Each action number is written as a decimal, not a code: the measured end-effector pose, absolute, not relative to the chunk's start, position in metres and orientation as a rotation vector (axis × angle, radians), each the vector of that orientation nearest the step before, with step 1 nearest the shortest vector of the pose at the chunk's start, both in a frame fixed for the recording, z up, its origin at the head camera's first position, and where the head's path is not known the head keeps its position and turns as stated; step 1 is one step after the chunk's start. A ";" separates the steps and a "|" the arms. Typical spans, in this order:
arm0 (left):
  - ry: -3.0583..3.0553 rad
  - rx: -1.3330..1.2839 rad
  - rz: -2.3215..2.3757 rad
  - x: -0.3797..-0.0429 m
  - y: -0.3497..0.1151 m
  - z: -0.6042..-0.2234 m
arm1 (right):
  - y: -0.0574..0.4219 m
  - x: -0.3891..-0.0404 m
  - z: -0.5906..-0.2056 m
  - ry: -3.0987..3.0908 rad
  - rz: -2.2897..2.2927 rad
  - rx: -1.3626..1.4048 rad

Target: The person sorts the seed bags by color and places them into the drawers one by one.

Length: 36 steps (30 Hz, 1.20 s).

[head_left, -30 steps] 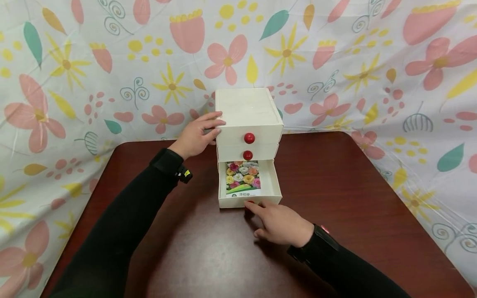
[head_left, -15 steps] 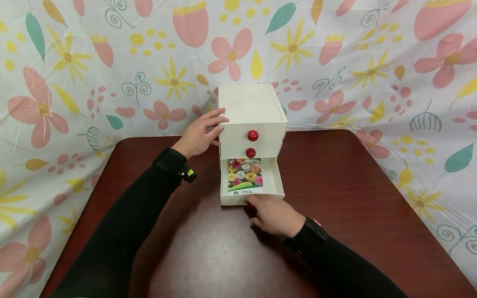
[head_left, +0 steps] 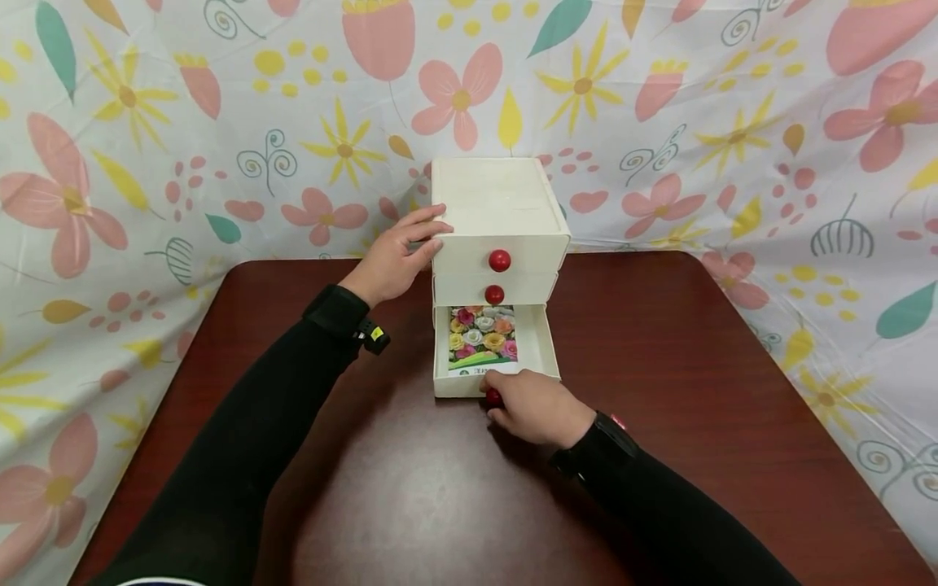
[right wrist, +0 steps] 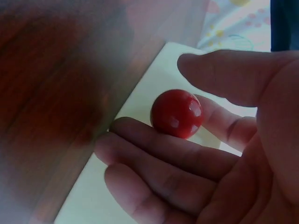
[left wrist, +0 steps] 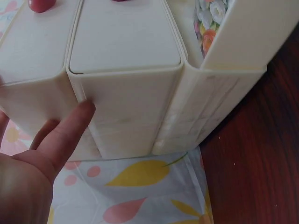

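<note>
The bottom drawer point(head_left: 497, 352) of the small white drawer chest point(head_left: 498, 220) now stands less far out than one second ago: less of the flower card point(head_left: 481, 339) inside it is showing, and the drawer front has moved back toward the chest. I judge from this that the drawer is being pushed shut, and it is about half way in.

The right hand point(head_left: 538, 404) is at the front of this drawer. Its fingers point(right wrist: 173, 154) are loosely curled around the red knob point(right wrist: 177, 113); in the right wrist view the knob sits between the thumb above and the fingers below, and it seems to touch them, not tightly squeezed. The left hand point(head_left: 396, 256) has moved almost nothing. Its fingers point(left wrist: 70, 126) are straight and lie flat against the left side wall of the chest, so they hold it steady but grip nothing.

Just above the right fingers, the two upper drawers are closed, each with its own red knob point(head_left: 499, 260).

The chest stands on a dark reddish-brown bench point(head_left: 696, 391) with a smooth, slightly shiny top. Behind the chest and on both sides of the bench hangs a white cloth point(head_left: 220, 122) printed with pink and yellow flowers and green leaves.
</note>
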<state>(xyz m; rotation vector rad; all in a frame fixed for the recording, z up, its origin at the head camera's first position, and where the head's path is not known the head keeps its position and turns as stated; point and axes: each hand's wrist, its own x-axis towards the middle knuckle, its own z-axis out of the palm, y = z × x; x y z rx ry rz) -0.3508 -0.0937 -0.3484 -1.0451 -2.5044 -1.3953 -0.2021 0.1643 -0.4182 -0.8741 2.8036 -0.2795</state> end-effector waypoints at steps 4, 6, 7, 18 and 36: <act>-2.495 -1.043 -1.421 -0.352 -0.094 -0.349 | 0.164 -0.205 -0.416 2.787 -0.285 -0.888; -2.493 -1.045 -1.424 -0.351 -0.094 -0.349 | 0.164 -0.206 -0.416 2.782 -0.291 -0.903; -2.493 -1.046 -1.428 -0.351 -0.094 -0.349 | 0.164 -0.206 -0.416 2.779 -0.298 -0.908; -2.493 -1.055 -1.587 -0.351 -0.096 -0.345 | 0.164 -0.210 -0.419 2.796 -0.335 -0.920; -2.584 -1.003 -1.589 -0.350 -0.096 -0.340 | 0.165 -0.212 -0.423 2.912 -0.350 -1.006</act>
